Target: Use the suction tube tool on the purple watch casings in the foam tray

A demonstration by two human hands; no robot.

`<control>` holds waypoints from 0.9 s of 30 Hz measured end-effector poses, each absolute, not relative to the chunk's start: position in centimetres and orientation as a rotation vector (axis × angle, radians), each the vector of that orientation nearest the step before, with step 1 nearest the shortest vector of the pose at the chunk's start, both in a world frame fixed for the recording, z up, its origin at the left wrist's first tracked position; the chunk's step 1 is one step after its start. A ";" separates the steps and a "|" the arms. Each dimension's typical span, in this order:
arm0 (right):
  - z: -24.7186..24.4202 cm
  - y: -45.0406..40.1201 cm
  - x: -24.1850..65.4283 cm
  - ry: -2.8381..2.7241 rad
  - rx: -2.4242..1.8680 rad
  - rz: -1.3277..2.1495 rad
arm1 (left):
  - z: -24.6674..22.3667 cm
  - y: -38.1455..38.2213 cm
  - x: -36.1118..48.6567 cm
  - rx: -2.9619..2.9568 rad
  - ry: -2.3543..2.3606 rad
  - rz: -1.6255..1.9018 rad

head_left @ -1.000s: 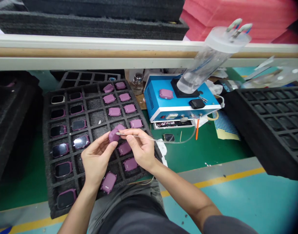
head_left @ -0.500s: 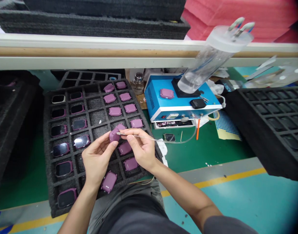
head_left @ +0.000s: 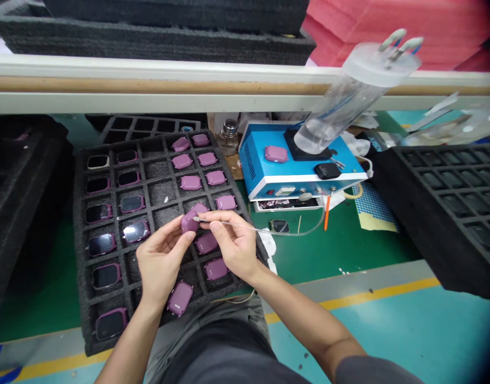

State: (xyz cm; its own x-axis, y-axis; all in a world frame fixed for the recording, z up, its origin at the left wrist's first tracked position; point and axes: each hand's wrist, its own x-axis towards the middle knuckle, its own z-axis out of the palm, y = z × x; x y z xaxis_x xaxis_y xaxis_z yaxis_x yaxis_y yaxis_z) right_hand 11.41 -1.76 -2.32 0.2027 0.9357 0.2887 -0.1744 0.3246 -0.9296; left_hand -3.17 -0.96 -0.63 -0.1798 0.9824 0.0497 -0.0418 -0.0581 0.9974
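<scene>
1. Over the foam tray [head_left: 155, 193], the left hand [head_left: 161, 260], grip narrow, pinches a purple watch case [head_left: 187, 223].
2. The right hand [head_left: 237, 242] grips a clear tube [head_left: 277, 232], its tip at the case.
3. The case seems light, stiff, perhaps slick; hold its side edges.

Green bench top [head_left: 301, 258] w/ grey edge strip [head_left: 401, 273] on near side. Yellow line [head_left: 349, 300] runs alongside, then teal floor [head_left: 409, 330] w/ a few dk specks. Shelf [head_left: 149, 104] spans full width above bench, whitish front w/ wood-col. strip [head_left: 149, 85]. Blk foam stack [head_left: 149, 45] on it L & ctr., pink stack [head_left: 389, 26] R. Light soft, dimmer under shelf.
</scene>
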 end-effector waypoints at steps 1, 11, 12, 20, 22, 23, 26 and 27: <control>-2.3 -1.8 11.4 -1.068 -0.910 0.947 | -0.6 -1.0 -3.2 1.122 1.272 1.405; -2.3 -1.7 11.3 -1.057 -0.884 0.955 | -0.6 -1.0 -3.3 1.123 1.262 1.410; -2.3 -1.7 11.3 -1.056 -0.883 0.955 | -0.6 -1.0 -3.3 1.123 1.262 1.410; -2.4 -1.8 11.3 -1.059 -0.917 0.954 | -0.6 -0.9 -3.2 1.122 1.271 1.400; -2.4 -1.8 11.3 -1.058 -0.916 0.952 | -0.5 -0.9 -3.2 1.121 1.268 1.403; -2.4 -1.8 11.3 -1.057 -0.913 0.952 | -0.5 -0.9 -3.2 1.123 1.267 1.403; -2.4 -1.7 11.3 -1.056 -0.905 0.954 | -0.4 -1.0 -3.2 1.130 1.267 1.398; -2.4 -1.7 11.3 -1.056 -0.904 0.955 | -0.4 -1.0 -3.2 1.129 1.267 1.396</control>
